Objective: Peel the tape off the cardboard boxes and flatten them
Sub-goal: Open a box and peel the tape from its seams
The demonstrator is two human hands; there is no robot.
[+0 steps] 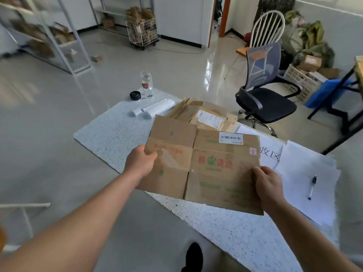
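A speckled white surface [110, 134] stands on a glossy grey floor [176, 67], near a mesh office chair [263, 91] and metal shelving [64, 36]. Above it, the left hand [140, 163] and right hand [269, 185] grip opposite edges of a flattened cardboard box [204, 165], matte brown, creased, with glossy tape strips. Flattened boxes [206, 114] lie stacked behind it.

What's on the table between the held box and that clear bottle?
In the head view, a white roll lies between the cardboard box and the bottle; a black cap sits beside the bottle.
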